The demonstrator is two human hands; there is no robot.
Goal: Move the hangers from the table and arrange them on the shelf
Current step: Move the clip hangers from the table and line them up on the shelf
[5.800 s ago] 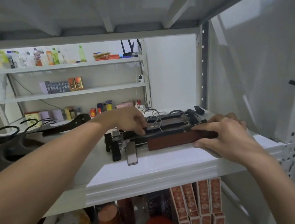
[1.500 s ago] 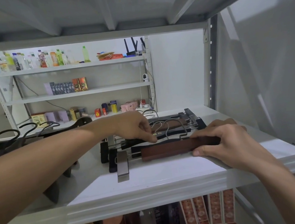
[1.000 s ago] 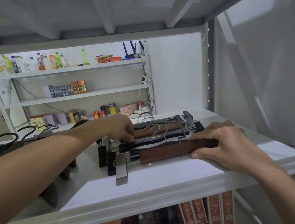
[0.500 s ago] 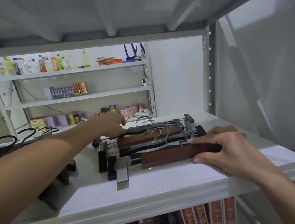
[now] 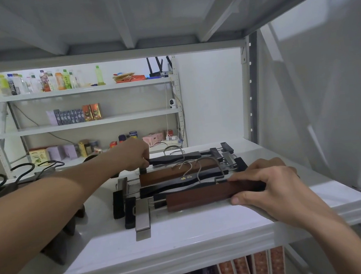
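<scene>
My right hand (image 5: 274,190) lies over the right end of the front brown hanger (image 5: 207,196), fingers curled across its top and the thumb pressed against its near edge, so I have that bar pinched where it sits near the front of the white shelf (image 5: 187,238). My left hand (image 5: 135,153) reaches farther back, its fingers bent down around the left end of the rear black hanger (image 5: 175,158), which lies flat at the back of the group. Between those two lie a second brown hanger (image 5: 168,173) and a black hanger with gold lettering (image 5: 180,181), all four roughly parallel and running left to right, close enough that some of them touch or overlap. Their silver wire hooks (image 5: 198,167) curve up over the middle of the pile. On the left side the clamp ends stick out on thin metal rods: dark blocks and one metal clip (image 5: 142,217) that points toward the shelf's front edge. More clamp ends show at the far right of the stack (image 5: 228,151). Off to my left, past my forearm, other dark hangers with black hooks (image 5: 22,171) rest on the same level. Under the shelf stand patterned red boxes (image 5: 259,268). Across the room a second shelving unit (image 5: 87,123) carries bottles (image 5: 32,83) on top and small boxes lower down.
</scene>
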